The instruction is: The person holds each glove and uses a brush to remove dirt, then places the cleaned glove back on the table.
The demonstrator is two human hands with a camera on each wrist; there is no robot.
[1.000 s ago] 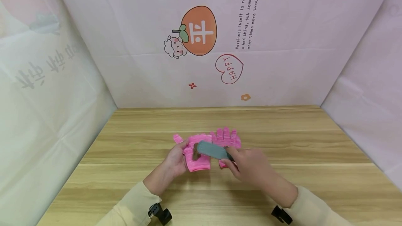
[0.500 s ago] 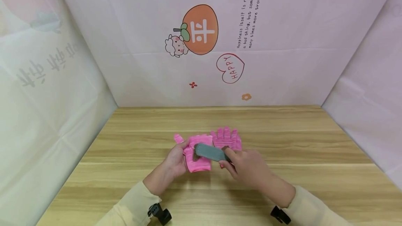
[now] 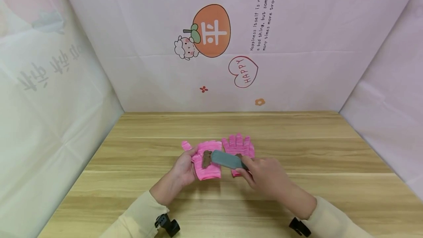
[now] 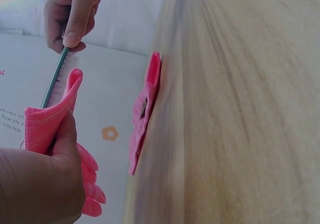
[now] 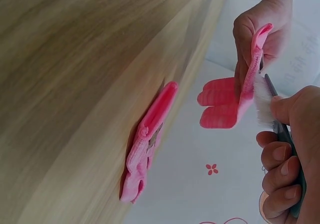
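My left hand [image 3: 184, 168] grips a pink knitted glove [image 3: 210, 173] by its thumb side, raised off the table. On this glove is a brown patch [image 3: 206, 159]. My right hand [image 3: 268, 176] holds a brush [image 3: 227, 159] with a grey-green back, its head over the glove just right of the patch. White bristles [image 5: 263, 101] face the glove in the right wrist view and touch or nearly touch it. A second pink glove [image 3: 238, 142] lies on the table behind the brush, partly hidden by it, with a brown mark of its own.
The wood-grain table [image 3: 158, 129] extends around both hands. A white printed sheet [image 3: 148, 80] stands upright at its back edge, and more white sheets [image 3: 390, 113] enclose the left and right sides.
The brush shifted slightly left and down over the brown patch, then back to the right, so more of the patch shows now. The left hand and its glove have barely moved.
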